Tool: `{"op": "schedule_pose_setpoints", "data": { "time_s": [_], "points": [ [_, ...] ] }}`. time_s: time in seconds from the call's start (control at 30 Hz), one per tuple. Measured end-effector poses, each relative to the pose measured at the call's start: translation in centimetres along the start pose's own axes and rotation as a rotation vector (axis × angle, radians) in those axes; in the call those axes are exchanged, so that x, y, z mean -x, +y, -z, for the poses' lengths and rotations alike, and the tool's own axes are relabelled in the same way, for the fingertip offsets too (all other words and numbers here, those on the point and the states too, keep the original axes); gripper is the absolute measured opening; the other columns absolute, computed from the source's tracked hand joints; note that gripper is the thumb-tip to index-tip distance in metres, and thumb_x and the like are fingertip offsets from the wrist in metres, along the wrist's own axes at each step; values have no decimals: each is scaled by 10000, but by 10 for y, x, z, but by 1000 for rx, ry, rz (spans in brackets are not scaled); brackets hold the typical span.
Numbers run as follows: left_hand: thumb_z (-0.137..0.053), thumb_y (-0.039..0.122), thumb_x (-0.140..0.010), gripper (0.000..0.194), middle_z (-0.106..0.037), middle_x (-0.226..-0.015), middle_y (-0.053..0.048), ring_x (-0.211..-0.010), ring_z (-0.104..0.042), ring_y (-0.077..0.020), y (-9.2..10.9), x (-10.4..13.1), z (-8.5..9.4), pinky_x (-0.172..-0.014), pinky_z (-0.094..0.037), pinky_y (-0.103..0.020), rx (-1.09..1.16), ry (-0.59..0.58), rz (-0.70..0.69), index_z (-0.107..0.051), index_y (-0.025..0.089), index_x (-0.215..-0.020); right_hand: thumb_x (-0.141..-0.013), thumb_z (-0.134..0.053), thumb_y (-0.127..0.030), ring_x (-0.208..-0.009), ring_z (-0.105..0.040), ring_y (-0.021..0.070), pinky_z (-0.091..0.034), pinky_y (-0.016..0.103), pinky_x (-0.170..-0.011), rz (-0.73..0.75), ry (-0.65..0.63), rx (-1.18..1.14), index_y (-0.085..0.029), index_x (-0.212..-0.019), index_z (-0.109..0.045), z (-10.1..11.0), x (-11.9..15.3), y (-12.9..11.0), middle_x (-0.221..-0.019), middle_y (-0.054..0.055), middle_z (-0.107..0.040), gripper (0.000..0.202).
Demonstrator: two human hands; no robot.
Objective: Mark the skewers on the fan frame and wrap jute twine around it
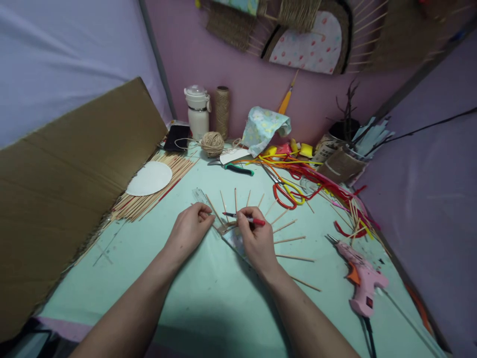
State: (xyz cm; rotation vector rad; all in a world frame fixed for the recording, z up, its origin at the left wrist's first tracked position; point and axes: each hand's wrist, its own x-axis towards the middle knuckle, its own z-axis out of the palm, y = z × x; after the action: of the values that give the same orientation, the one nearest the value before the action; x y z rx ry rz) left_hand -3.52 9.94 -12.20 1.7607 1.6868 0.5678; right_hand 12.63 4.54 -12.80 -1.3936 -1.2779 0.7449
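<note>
My left hand (191, 226) lies with curled fingers on a clear ruler (199, 195), beside a thin wooden stick. My right hand (257, 238) holds a red pen (253, 219) between thumb and fingers, its tip pointing left above the sticks. Beneath my right hand is a half-round patterned piece (234, 238), partly hidden, edged with brown cord. Several thin wooden sticks (289, 240) fan out from it like rays. The ruler lies at the left end of this fan, along one stick.
At the right lies a pink glue gun (363, 278). Scissors (285, 194), green-handled pliers (238, 169) and colored pipe cleaners (316, 174) lie behind. Farther back are a twine ball (212, 144) and white bottle (198, 114). Cardboard (74, 164) stands left, near loose sticks (152, 196) under a white oval (151, 178).
</note>
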Motion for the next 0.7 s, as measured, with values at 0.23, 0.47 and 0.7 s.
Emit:
{"op": "schedule_pose_setpoints", "data": {
  "time_s": [0.23, 0.47, 0.7],
  "points": [
    [-557, 298, -734, 140, -644, -699, 6, -652, -598, -176, 0, 1, 0, -623, -418, -277, -6, 1, -6, -608, 206, -827, -915, -493, -372, -547, -492, 112, -358, 222, -538, -23, -18, 28, -192, -749, -548, -1, -1, 1, -623, -38, -558, 251],
    [-553, 300, -744, 139, -663, -726, -10, -679, -615, -191, 0, 0, 0, -649, -433, -290, -9, -2, -14, -615, 205, -824, -907, -494, -383, -522, -479, 114, -357, 225, -519, -56, -46, 42, -193, -736, -553, -1, -2, 0, -617, -30, -563, 262],
    [-555, 283, -742, 137, -666, -727, -13, -683, -614, -185, 2, 0, 1, -656, -431, -286, -17, 1, -9, -621, 198, -827, -901, -498, -381, -548, -522, 124, -379, 226, -543, -63, -49, 45, -193, -746, -568, -1, -2, 0, -628, -20, -592, 254]
  ]
}}
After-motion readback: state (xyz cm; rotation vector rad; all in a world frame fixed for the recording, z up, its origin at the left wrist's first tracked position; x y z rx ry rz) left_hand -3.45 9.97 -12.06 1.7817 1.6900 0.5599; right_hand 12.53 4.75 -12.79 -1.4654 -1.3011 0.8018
